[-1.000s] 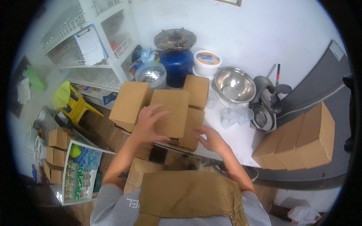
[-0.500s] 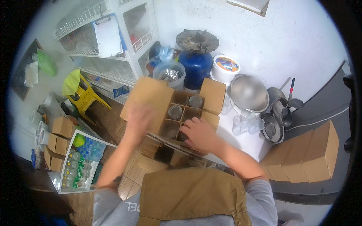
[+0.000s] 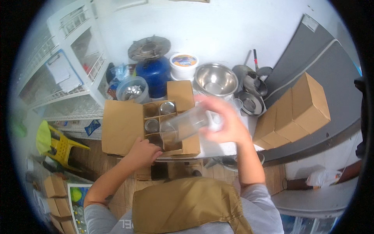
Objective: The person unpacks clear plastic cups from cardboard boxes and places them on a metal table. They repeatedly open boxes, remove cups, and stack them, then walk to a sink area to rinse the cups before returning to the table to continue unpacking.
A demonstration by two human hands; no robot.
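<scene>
The right hand gripped a tilted glass by one end over the box, the left hand curled at the box's near rim, grip unclear, and that one-ended hold could have let the glass slip.

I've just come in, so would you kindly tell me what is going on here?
A person is working at an open, divided cardboard box on a white table. The right hand holds a clear glass, tilted and blurred, its left end overlapping the box's compartments in this view; whether it touches them I cannot tell. The left hand is at the box's near edge. At least two other glasses sit in the compartments.
</scene>
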